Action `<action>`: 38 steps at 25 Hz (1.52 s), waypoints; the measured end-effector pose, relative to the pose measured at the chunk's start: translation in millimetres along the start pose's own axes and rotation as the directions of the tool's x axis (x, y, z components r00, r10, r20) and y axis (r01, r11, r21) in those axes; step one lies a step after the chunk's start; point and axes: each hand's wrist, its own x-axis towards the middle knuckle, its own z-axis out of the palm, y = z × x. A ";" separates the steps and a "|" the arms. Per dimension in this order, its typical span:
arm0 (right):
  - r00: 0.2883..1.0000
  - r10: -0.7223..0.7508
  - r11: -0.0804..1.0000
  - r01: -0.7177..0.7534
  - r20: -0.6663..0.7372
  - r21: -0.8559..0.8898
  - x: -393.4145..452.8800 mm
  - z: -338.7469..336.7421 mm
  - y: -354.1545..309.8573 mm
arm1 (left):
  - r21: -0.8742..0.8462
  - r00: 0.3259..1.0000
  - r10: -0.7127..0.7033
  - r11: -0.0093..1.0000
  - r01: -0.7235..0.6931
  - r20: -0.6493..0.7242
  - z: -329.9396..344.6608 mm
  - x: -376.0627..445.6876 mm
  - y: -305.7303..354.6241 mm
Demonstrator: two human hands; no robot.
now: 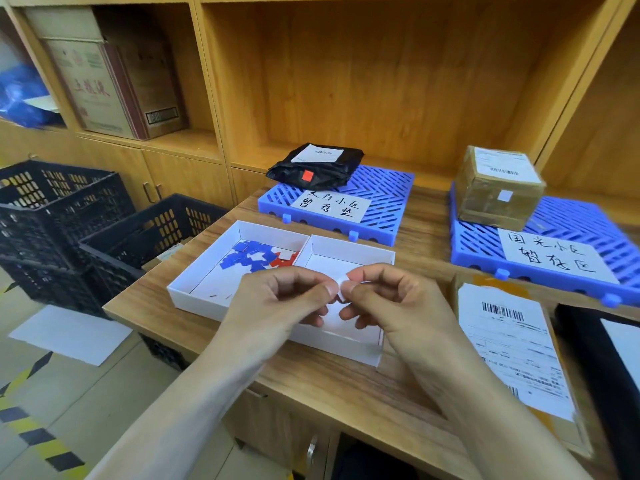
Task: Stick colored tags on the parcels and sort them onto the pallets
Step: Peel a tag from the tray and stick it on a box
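Note:
My left hand [284,299] and my right hand [391,299] meet over the white two-part tray [194,299], both pinching a small white tag [343,287] between fingertips. The tray's left part holds several blue and red tags [256,258]. A black bag parcel [315,166] with a red tag lies on the left blue pallet [384,199]. A brown box parcel [495,187] with a pale tag stands on the right blue pallet [568,233]. A flat brown parcel [512,344] with a big shipping label lies at my right.
Two black plastic crates [69,223] stand on the floor at the left. A dark parcel [609,362] lies at the far right edge of the wooden table [332,382]. Shelves with cardboard boxes [104,81] rise behind. White paper [69,334] lies on the floor.

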 end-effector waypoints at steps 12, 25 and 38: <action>0.993 -0.095 0.993 0.089 -0.074 -0.080 -9.3 -0.3 -1.0 | -0.085 0.997 -0.072 0.994 0.075 0.038 5.2 -4.0 -2.7; 0.918 -0.373 0.866 0.293 -0.134 -0.405 -24.7 10.7 1.4 | 0.137 0.993 0.066 0.989 -0.051 -0.102 21.9 -4.6 6.9; 0.755 -0.655 0.575 0.478 -0.024 -0.664 -31.3 9.3 12.8 | 0.017 0.984 0.040 0.999 -0.037 -0.171 31.0 -6.9 3.3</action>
